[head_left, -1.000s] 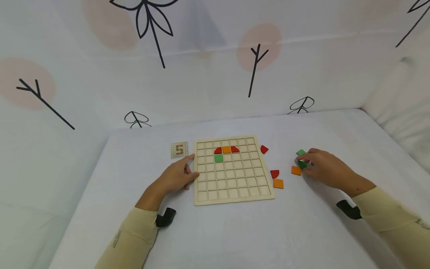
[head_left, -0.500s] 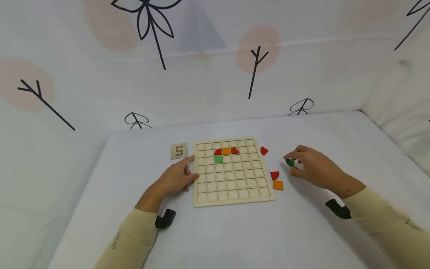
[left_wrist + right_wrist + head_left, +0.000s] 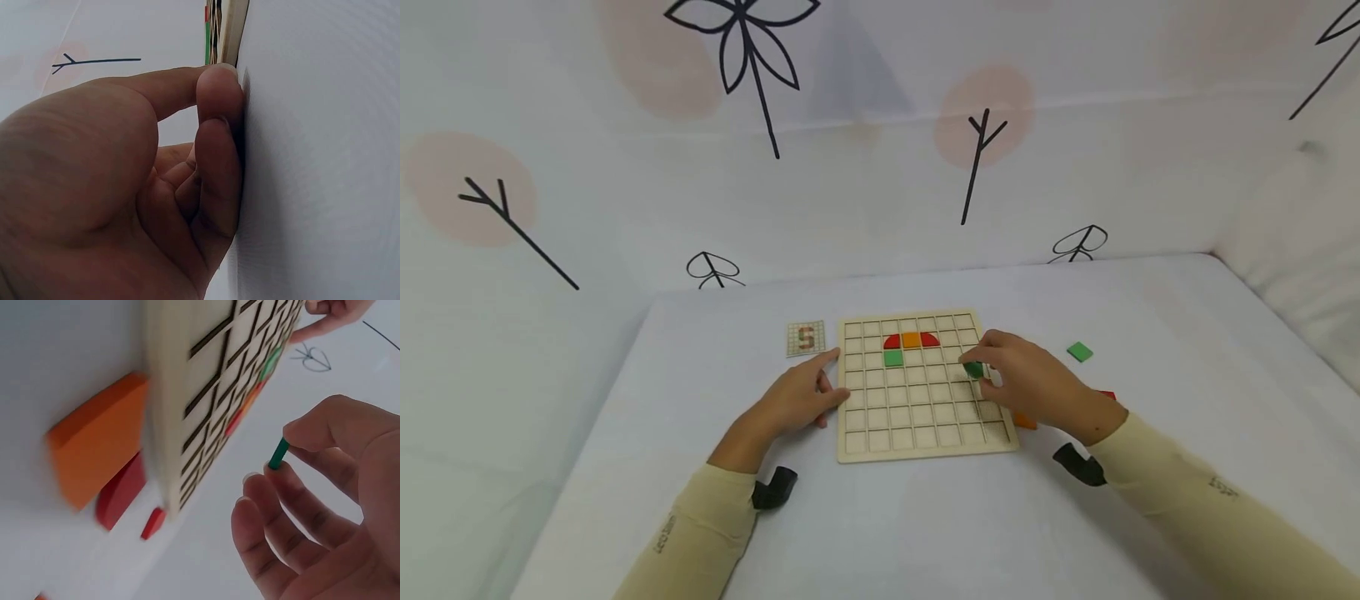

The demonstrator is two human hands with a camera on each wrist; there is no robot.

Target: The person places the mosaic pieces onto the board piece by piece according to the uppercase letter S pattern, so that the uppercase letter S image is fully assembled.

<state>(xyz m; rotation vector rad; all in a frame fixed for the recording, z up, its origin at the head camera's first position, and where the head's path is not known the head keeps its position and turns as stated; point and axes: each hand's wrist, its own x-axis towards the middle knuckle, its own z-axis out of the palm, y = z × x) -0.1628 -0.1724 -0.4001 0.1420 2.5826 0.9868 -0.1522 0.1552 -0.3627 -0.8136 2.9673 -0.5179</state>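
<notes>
My right hand pinches a small dark green tile between thumb and fingertips, over the right side of the wooden grid board. In the right wrist view the tile shows edge-on. My left hand rests beside the board, its index fingertip and thumb touching the left edge. Up on the board, an orange square sits between two rounded red tiles, the left one and the right one. A green square lies just under the left red tile.
A small pattern card lies left of the board. At the right, a green square and a partly hidden red piece lie on the white cloth. Beside the board's right edge are an orange tile and red tiles.
My right hand has picked up the dark green tile from the cloth and carried it left, over the board. My left hand stays at the board's left edge.
</notes>
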